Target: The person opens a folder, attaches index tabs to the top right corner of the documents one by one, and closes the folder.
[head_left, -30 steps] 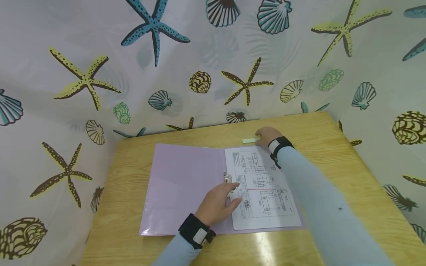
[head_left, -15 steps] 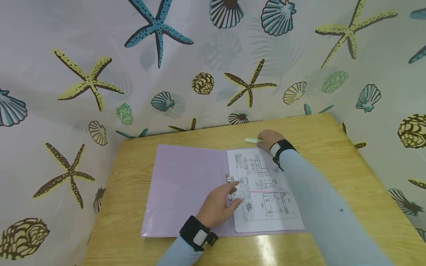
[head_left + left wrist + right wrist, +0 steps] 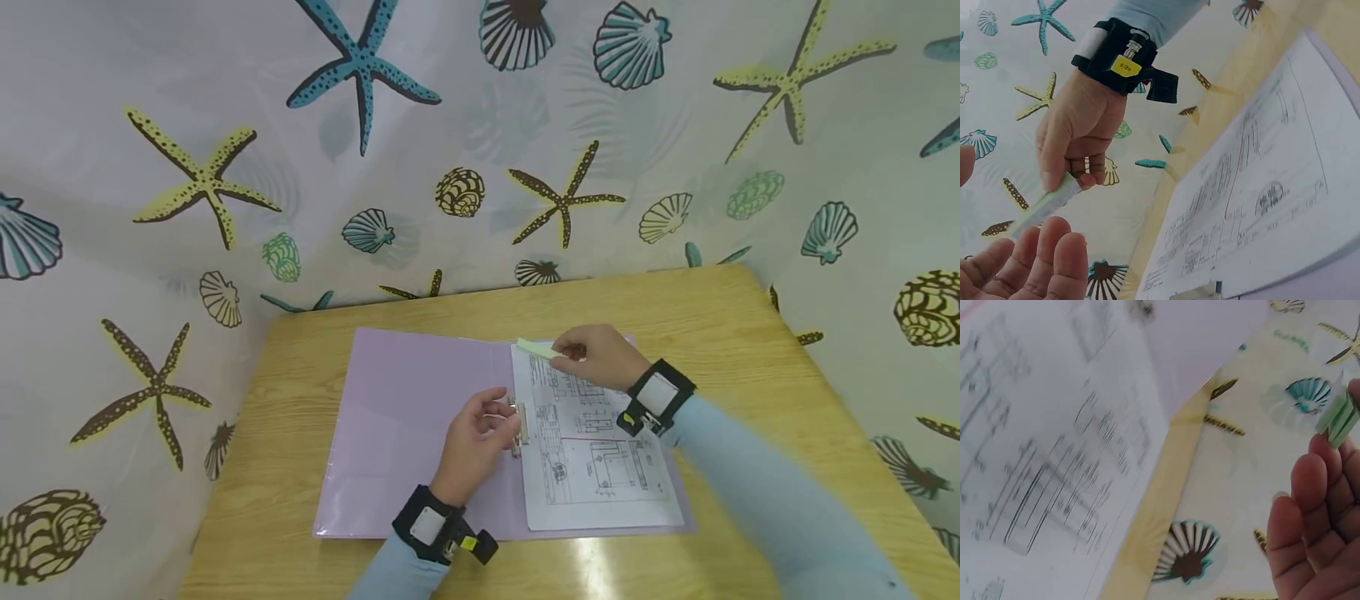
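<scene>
My right hand (image 3: 600, 358) pinches one end of a pale green strip (image 3: 534, 347) between thumb and fingers, above the top edge of a printed drawing sheet (image 3: 592, 450). In the right wrist view the green strip (image 3: 1338, 415) looks layered, like a small pad of sticky notes. The sheet lies in the right side of an open lilac folder (image 3: 420, 400), beside its metal clip (image 3: 521, 423). My left hand (image 3: 474, 442) hovers by the clip with loosely bent fingers and holds nothing. In the left wrist view its fingertips (image 3: 1066, 265) appear just below the strip.
The folder lies on a wooden table (image 3: 300, 367). Behind and beside the table hangs a white cloth (image 3: 420, 117) printed with starfish and shells. Each wrist wears a black strap (image 3: 431, 525) with a small camera.
My right hand has lifted the green strip from the table behind the folder and brought it toward me and left, over the sheet. My left hand has drawn back slightly left, off the sheet.
</scene>
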The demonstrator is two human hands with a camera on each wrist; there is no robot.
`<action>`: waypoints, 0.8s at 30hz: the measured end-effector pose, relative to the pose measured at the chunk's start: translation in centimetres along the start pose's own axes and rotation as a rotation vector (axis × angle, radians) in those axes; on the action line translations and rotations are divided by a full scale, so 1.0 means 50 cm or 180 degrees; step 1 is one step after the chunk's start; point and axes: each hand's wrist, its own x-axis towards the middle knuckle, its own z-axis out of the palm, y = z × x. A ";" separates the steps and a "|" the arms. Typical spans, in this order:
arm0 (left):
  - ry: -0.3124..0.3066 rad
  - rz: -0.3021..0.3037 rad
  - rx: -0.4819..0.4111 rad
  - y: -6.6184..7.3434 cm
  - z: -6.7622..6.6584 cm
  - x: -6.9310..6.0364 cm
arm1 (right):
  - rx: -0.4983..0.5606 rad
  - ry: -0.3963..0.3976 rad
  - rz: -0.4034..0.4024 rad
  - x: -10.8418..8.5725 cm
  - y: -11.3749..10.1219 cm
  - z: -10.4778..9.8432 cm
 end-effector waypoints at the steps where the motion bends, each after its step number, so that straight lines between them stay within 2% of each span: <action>1: -0.0007 -0.0093 -0.0189 0.001 0.001 -0.001 | 0.0130 -0.0039 -0.0106 -0.013 -0.015 0.002; 3: -0.0033 -0.0227 -0.0485 0.005 0.001 -0.005 | 0.0328 -0.0131 -0.0321 -0.037 -0.043 0.005; 6: -0.0095 -0.0278 -0.0748 0.012 0.001 -0.013 | 0.0509 -0.0275 -0.0573 -0.065 -0.076 0.010; 11: -0.0237 -0.0146 -0.0927 0.030 0.003 -0.027 | 0.0676 -0.0354 -0.0838 -0.097 -0.109 0.019; 17: -0.0241 -0.0077 -0.0864 0.039 0.006 -0.034 | 0.0575 -0.0290 -0.1014 -0.117 -0.124 0.034; 24: -0.0187 -0.0071 -0.0860 0.039 0.008 -0.035 | 0.0540 -0.0298 -0.1059 -0.131 -0.125 0.037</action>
